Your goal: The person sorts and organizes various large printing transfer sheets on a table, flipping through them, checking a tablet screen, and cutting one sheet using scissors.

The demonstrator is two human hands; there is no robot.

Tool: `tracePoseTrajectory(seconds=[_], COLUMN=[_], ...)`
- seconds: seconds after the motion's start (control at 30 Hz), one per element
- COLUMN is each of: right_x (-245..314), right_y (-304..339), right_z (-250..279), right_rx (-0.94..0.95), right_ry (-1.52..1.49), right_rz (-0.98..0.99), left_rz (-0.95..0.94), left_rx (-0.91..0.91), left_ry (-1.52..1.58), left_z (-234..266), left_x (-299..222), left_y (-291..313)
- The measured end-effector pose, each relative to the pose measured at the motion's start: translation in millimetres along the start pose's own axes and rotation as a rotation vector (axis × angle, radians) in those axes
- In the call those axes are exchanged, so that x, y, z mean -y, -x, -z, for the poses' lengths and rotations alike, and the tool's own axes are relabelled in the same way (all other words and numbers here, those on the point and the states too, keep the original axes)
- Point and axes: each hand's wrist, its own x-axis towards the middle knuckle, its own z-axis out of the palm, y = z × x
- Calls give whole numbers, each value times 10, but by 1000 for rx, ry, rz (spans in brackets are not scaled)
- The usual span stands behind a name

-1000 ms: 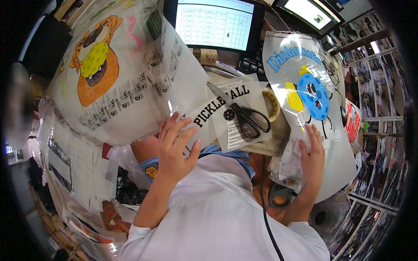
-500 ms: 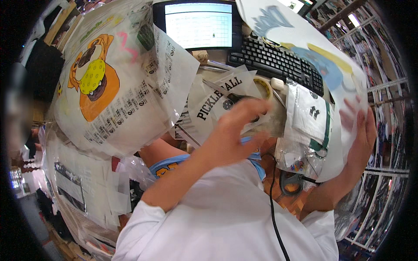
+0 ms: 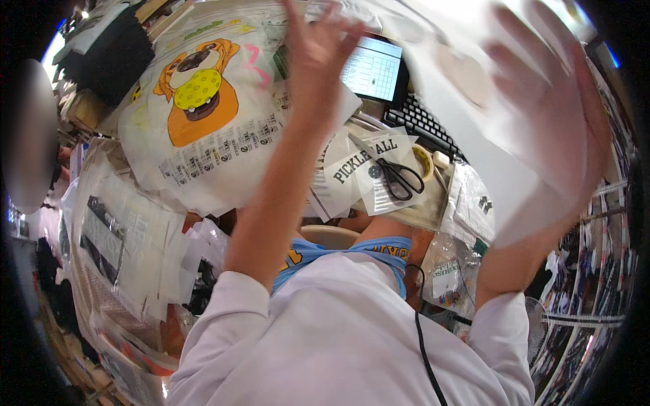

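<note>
My left hand is raised at the top, beside the tablet-like screen. Its fingers are blurred but spread apart, close to a crumpled whitish sheet. At the upper right, my right hand lies against a large translucent film sheet, fingers stretched out and showing through it. The sheet bows upward and covers part of the black keyboard. Black-handled scissors lie on small printed film pieces in the middle.
Left of centre lies a stack of film with a cartoon dog print. Beside the scissors are a tape roll and a bagged white garment. More clear sheets rest lower left. Shelves line the right.
My left hand has swung up and away from the scissors, which now show fully. My right hand has risen with the film sheet. The view has shifted.
</note>
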Motion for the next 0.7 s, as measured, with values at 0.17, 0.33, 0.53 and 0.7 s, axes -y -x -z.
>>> tracePoseTrajectory(seconds=[0.17, 0.33, 0.53, 0.7], right_x=[31, 179, 132, -416], right_y=[-290, -439, -213, 283], right_z=[-835, -1153, -2019, -1844], right_rx=[16, 572, 710, 658], right_ry=[-794, -1544, -1138, -1133], right_rz=[48, -267, -479, -596], left_rz=[-18, -82, -129, 99], left_rx=[-124, -375, -641, -1035], left_ry=[-50, -252, -1129, -925], left_z=[928, 1499, 3240, 4613], left_x=[-519, -682, -1615, -2391], left_y=[-203, 236, 1017, 1897])
